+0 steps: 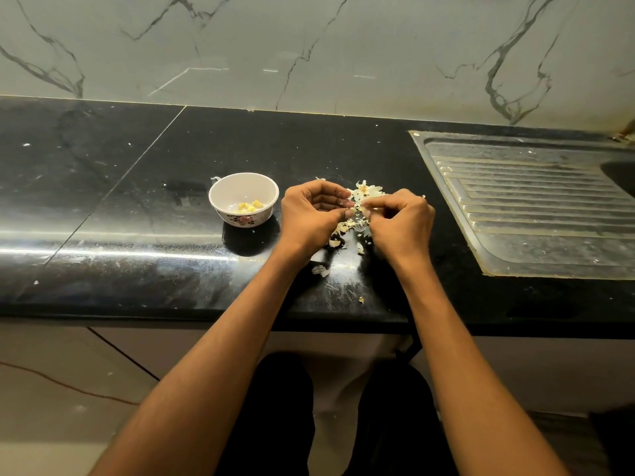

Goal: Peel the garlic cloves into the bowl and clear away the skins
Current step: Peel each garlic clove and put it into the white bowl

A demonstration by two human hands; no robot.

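A small white bowl (220, 197) with a flower print stands on the black counter and holds several peeled yellow garlic cloves (250, 205). Just right of it, my left hand (311, 214) and my right hand (400, 223) meet fingertip to fingertip over a pile of pale garlic skins (366, 192). Both hands pinch a small garlic clove (357, 209) between them; it is mostly hidden by the fingers. More loose skins (338, 231) lie under and in front of my hands.
A steel sink drainboard (536, 207) is set into the counter at the right, its basin at the far right edge. A marble wall backs the black counter (120, 201). Stray skin flakes (320, 270) lie near the front edge.
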